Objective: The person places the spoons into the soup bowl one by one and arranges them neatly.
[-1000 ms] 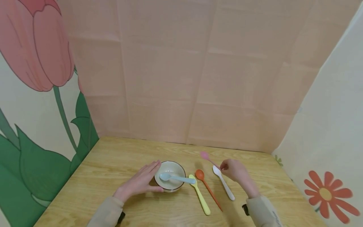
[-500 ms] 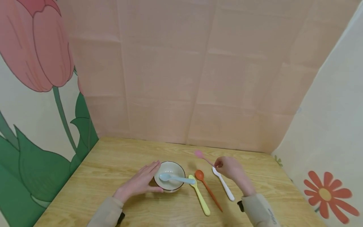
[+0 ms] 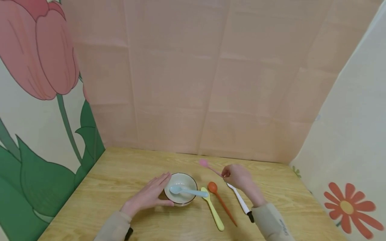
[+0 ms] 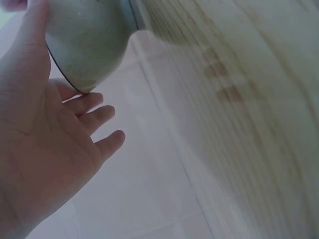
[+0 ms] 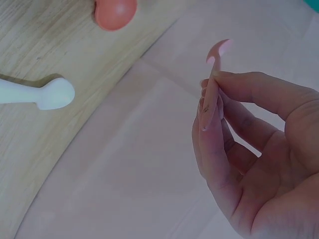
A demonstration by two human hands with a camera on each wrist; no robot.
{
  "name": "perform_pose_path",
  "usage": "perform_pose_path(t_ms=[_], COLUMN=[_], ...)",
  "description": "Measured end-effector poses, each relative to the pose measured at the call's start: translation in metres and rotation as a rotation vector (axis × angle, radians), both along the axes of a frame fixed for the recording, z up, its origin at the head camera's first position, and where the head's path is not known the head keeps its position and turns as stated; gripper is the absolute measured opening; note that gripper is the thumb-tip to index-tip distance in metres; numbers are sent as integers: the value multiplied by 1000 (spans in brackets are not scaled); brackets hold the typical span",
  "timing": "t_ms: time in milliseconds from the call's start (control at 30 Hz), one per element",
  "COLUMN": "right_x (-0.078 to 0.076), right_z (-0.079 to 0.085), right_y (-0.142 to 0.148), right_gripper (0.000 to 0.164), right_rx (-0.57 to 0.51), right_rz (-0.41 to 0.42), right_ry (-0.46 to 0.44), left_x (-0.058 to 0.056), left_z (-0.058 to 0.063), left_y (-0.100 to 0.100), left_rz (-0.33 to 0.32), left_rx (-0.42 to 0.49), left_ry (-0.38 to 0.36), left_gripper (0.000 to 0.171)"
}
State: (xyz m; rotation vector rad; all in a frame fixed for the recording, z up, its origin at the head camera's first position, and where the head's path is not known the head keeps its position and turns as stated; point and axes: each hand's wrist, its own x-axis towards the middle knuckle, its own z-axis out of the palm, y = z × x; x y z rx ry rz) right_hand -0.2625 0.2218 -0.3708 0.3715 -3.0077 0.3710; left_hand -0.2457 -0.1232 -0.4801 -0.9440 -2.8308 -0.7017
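My left hand (image 3: 147,195) rests against the left side of a cream bowl (image 3: 180,202) with a dark rim. Its fingers lie fairly straight on the far side, the thumb on the near side; the left wrist view shows fingertips at the rim of the bowl (image 4: 89,40). A light blue spoon (image 3: 188,191) lies across the bowl, its handle jutting out over the right rim. Between thumb and fingertips, my right hand (image 3: 239,177) pinches a pink spoon (image 3: 213,170) by its handle, above the table; the right wrist view shows the handle end of this spoon (image 5: 210,102).
Right of the bowl lie a yellow spoon (image 3: 213,211), an orange spoon (image 3: 221,201) and a white spoon (image 3: 239,199), partly under the right forearm. The wooden table (image 3: 129,160) meets a pink cloth backdrop (image 3: 169,100) at its far edge.
My right hand has moved left with the pink spoon, bringing its bowl end closer to the cream bowl. The left hand, the bowl and the other spoons stay put.
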Motion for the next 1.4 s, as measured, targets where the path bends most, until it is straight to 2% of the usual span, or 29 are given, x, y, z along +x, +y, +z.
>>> perform_pose_path(t_ms=[167, 500, 1067, 1400], right_x=[2, 7, 11, 15], right_z=[0, 2, 6, 8], right_y=[-7, -19, -39, -50], right_gripper=[9, 9, 9, 8], right_rx=[7, -9, 43, 63], right_rz=[12, 29, 79, 95], right_ry=[25, -4, 34, -5], left_x=[0, 2, 1, 0], left_z=[-1, 0, -1, -1], left_y=[0, 0, -1, 0], left_rz=[-1, -7, -2, -4], left_rx=[-1, 6, 9, 1], left_ry=[11, 15, 16, 20], left_gripper=[110, 109, 109, 110])
